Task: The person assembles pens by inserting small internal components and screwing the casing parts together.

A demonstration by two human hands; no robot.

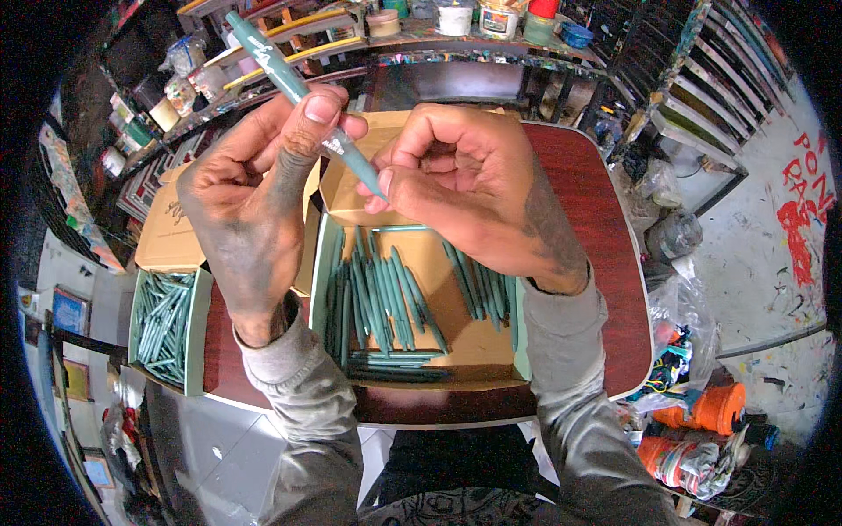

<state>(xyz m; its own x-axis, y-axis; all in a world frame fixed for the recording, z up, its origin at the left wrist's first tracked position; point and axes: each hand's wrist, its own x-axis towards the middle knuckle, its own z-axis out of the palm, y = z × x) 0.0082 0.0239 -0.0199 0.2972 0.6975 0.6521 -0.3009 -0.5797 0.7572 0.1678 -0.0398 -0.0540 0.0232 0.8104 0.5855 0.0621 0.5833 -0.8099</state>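
A green-grey pen [274, 72] with white printing slants down to the right above the table. My left hand [250, 188] is closed round its middle, the thumb pressed on the barrel. At the pen's lower, pointed end, the thumb and fingers of my right hand [487, 193] pinch together. Below my hands lies an open cardboard box [469, 355] with pale green sides. Loose rows of similar pens [386, 294] are inside, with several more lying crosswise along its near side. My right hand partly hides the contents.
A second open box [200, 337], heaped with pens, sits at the table's left edge. Both boxes rest on a dark red table [592, 263]. Shelves with paint jars [454, 17] run along the back. At right are slatted racks [724, 66], plastic bags and orange thread spools [706, 410].
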